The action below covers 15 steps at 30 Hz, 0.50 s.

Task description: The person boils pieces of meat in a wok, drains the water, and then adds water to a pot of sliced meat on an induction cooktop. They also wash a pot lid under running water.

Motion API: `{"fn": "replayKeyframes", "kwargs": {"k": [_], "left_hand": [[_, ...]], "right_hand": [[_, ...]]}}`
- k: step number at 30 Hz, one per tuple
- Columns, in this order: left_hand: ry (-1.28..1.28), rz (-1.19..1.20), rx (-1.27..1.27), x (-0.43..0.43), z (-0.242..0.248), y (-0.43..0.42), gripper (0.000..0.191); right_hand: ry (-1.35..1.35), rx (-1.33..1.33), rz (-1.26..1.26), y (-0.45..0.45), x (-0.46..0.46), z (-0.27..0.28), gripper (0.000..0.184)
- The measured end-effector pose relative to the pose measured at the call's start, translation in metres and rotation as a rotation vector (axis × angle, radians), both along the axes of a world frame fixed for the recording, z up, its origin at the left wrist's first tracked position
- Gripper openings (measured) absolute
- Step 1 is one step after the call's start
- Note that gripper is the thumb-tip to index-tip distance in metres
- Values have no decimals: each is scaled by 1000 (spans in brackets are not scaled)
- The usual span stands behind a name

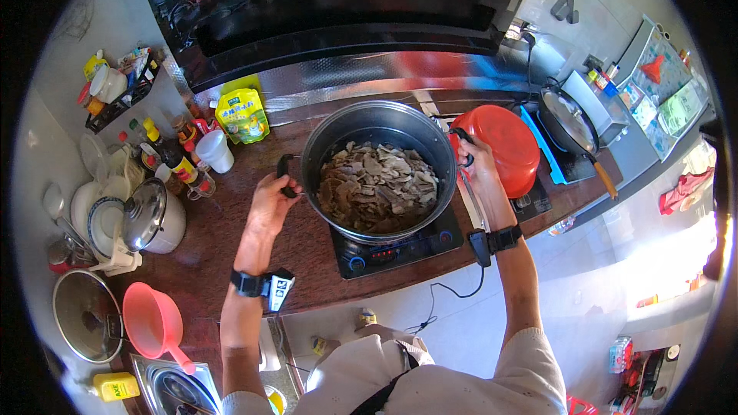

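Observation:
A large deep metal stockpot (377, 236) stands on a black induction cooker (398, 256) in front of me. Thin brownish-grey slices, perhaps meat (380, 178), fill its lower part. My left hand (271, 202) grips the black loop handle (283, 176) on the pot's left side. On the other side, my right hand (477, 161) holds the matching handle (463, 138). Right behind that hand is an upturned red basin (499, 150). Metal tongs or a similar long utensil (473, 199) lie beneath my right wrist.
Sauce bottles (173, 155), a white cup (215, 151) and a yellow-green seasoning pouch (243, 116) stand at left. Nearer are a lidded pot (154, 216), a pink dipper (153, 320) and a sink (179, 386). A lidded wok (568, 118) stands right, its wooden handle (602, 177) reaching past the counter edge.

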<state>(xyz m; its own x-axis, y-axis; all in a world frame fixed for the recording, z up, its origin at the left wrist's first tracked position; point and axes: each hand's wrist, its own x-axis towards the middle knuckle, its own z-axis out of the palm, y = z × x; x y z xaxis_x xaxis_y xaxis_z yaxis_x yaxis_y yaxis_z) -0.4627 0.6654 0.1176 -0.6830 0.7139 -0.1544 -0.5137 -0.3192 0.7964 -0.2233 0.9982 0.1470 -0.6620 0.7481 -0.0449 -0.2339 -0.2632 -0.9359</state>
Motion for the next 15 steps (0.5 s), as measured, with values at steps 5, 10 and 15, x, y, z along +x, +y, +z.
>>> {"fn": "replayKeyframes", "kwargs": {"k": [5,10,15], "left_hand": [[-7,-6,-23,4,-17,34,7],[39,12,-17,9,-15,44,8],[56,7,-27,17,-11,44,11]], "right_hand": [[-62,27,-21,41,-5,-22,16],[-29,18,22,57,-13,-28,18],[-24,11,2,71,-16,-44,16]]}}
